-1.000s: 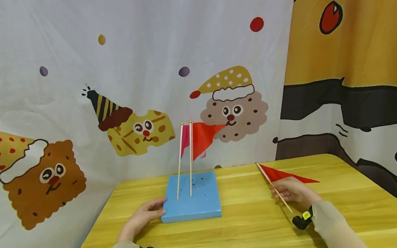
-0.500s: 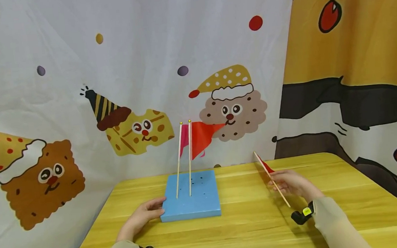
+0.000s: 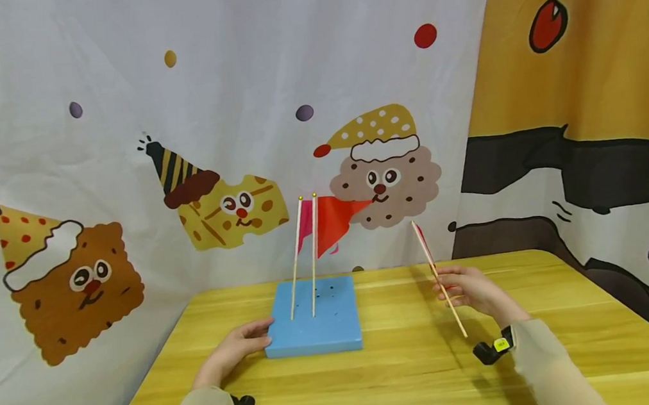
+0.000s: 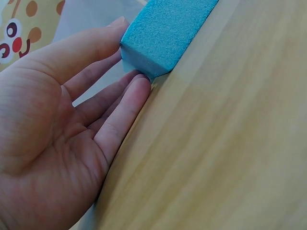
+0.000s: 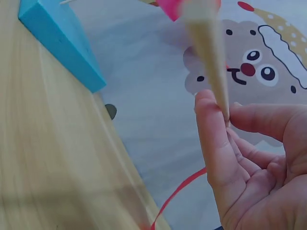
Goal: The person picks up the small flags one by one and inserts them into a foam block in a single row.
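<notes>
My left hand (image 3: 236,352) touches the left side of a blue foam block (image 3: 330,337), thumb and fingers nearly straight at its edge. Two flags stand in the block on thin wooden sticks, one pink (image 3: 304,223) and one red (image 3: 331,222). To the block's right, my right hand (image 3: 474,289) pinches the stick of another red flag (image 3: 452,310) between thumb and fingers. This stick is raised over the table, its top tilted left and away. Its cloth shows nearly edge-on in the head view; a thin red edge (image 5: 180,191) of it shows in the right wrist view.
Small dark holes (image 3: 317,288) dot the block's top. The block lies on a yellow wood-grain table (image 3: 397,376), near the far edge. Behind hangs a white cloth (image 3: 232,75) printed with cartoon figures; an orange and black print (image 3: 593,95) covers its right part.
My right hand has lifted the red flag higher and turned its stick more upright, so the cloth now appears edge-on. My left hand has kept its place at the block.
</notes>
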{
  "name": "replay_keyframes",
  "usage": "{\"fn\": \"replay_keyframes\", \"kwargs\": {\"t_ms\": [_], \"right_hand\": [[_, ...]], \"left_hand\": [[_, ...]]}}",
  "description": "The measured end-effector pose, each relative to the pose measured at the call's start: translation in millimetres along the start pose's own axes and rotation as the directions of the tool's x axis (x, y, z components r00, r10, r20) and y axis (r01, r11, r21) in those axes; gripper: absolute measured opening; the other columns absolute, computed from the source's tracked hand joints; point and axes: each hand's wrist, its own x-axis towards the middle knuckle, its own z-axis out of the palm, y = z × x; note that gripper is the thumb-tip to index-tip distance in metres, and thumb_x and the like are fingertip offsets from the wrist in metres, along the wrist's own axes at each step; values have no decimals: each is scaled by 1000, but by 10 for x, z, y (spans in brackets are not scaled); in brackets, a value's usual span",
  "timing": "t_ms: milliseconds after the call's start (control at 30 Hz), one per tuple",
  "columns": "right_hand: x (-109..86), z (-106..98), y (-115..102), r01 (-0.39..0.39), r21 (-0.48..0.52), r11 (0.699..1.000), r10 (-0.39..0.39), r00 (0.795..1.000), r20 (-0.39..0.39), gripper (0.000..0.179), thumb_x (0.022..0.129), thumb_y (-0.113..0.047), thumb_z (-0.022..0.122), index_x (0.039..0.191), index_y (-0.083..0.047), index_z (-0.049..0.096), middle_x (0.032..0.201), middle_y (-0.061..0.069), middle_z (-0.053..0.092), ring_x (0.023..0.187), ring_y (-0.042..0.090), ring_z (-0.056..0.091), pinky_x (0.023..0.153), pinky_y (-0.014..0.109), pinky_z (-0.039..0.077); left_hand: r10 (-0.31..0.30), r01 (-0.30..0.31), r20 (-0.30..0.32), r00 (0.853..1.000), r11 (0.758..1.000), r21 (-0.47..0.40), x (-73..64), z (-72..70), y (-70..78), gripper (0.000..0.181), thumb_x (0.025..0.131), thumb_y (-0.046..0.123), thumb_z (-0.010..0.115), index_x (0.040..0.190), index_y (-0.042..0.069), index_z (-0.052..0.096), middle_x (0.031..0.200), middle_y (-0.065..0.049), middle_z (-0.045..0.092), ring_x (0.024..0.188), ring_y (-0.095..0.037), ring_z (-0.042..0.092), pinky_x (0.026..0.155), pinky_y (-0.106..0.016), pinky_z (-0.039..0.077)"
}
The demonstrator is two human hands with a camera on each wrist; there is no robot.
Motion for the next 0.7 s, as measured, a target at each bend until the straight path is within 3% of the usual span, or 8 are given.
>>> {"fn": "replay_keyframes", "kwargs": {"t_ms": [167,433,700], "right_hand": [[-11,9,-75,21,8,1000,-21,1000,-13,32,101,-12,53,128,4,48,93,5,68,81,20,69,70,36,58],[61,110,-199,28,-31,999,-30,998,-47,37,99,-12,56,128,7,46,93,8,66,81,21,69,69,39,59],[79,164,-397,66,-47,997,-68,997,-47,40,100,-10,54,131,10,40,98,13,63,83,24,69,73,46,58]], "left_hand": [[7,-7,5,1000,1000,-1,22,10,6,59,95,29,65,147,10,44,150,-16,39,136,-39,35,106,-51,36],[26,-26,11,1000,999,-44,-37,11,-29,60,96,24,64,147,2,41,148,-23,38,127,-36,47,100,-44,44],[31,-32,-4,999,999,-20,-12,21,18,59,95,25,65,146,3,43,147,-21,41,129,-38,44,102,-47,42]]}}
